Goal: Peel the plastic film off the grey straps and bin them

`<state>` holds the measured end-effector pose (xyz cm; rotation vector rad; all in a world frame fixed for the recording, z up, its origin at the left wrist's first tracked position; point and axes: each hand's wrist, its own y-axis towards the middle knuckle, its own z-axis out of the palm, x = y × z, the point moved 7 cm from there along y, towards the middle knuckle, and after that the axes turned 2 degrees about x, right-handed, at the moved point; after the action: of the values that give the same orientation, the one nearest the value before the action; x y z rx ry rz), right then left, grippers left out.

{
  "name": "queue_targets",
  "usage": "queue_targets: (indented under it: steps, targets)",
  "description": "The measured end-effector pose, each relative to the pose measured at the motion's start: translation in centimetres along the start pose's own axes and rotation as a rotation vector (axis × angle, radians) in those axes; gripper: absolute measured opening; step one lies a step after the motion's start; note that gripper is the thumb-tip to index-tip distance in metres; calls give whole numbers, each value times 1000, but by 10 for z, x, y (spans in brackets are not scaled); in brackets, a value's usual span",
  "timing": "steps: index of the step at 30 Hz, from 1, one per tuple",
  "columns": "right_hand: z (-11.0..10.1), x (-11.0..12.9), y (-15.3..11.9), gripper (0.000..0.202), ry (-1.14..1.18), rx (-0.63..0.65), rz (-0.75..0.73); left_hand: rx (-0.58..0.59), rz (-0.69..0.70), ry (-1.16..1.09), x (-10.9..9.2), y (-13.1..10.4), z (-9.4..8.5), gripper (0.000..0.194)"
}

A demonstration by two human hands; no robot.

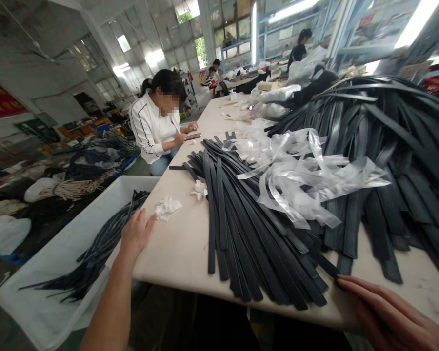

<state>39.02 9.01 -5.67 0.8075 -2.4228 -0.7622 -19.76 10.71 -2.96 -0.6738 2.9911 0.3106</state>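
Flat black strips lie fanned out in a pile on the pale table. My left hand rests at the table's left edge, fingers apart, holding nothing, near a crumpled white tissue. At the right front, my right hand has its fingers close together, with the fingertips at the end of one black strip; its thumb is hidden. Clear plastic strips lie tangled over the pile, between it and a larger heap of black strips.
A white bin with thin black strips stands left of the table. Across the table's left side, a person in a white jacket holds a phone. A second tissue lies beside the pile. Plastic bags and other people are farther back.
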Motion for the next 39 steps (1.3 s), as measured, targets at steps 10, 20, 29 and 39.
queue_targets:
  steps: [10,20,29,39]
  targets:
    - [-5,12,9,22,-35,15,-9,218,236,149,-48,-71,54,78]
    - [-8,14,9,22,-43,-30,-6,237,352,109,-36,-83,56,70]
    - [-5,14,6,22,-52,-34,-7,273,281,155,-79,-45,50,84]
    - [-7,15,6,20,-38,-30,8,178,443,-128,-131,-9,10,45]
